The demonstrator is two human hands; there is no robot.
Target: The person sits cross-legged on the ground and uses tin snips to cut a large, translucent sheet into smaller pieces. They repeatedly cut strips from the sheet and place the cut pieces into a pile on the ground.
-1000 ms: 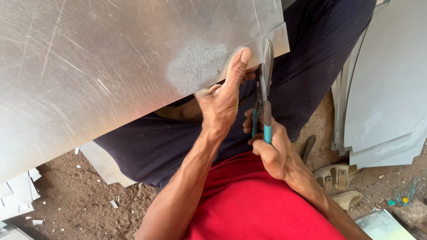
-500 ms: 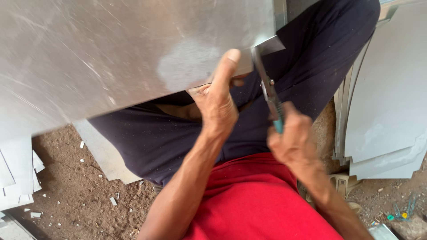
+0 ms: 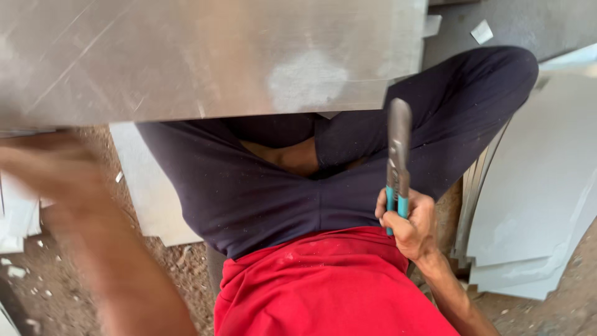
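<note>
Since the earlier frame, both hands have come away from the metal sheet (image 3: 186, 56). Half a second ago the left thumb pressed on the sheet's near edge and the snips were biting into it close to its right corner; now the left hand (image 3: 43, 168) has swung out to the left, below the sheet's near edge, and shows only as a blur, so I cannot tell whether it is wide or closed, or whether it holds anything. The right hand (image 3: 407, 221) has dropped back toward the body and is wrapped tight around the teal grips of the snips (image 3: 398, 155). Those snips stand nearly upright, their grey blades together and pointing up, the tip just below the sheet's near edge and clear of it.

The sheet itself spans the top of the view, scratched and dull, its near edge running almost level above the person's lap, with a paler patch near the right end of that edge. Dark trousers (image 3: 261, 193) and a red shirt (image 3: 329, 286) fill the middle. A stack of pale cut sheets (image 3: 535, 205) lies on the dirt to the right, well apart from the snips.
</note>
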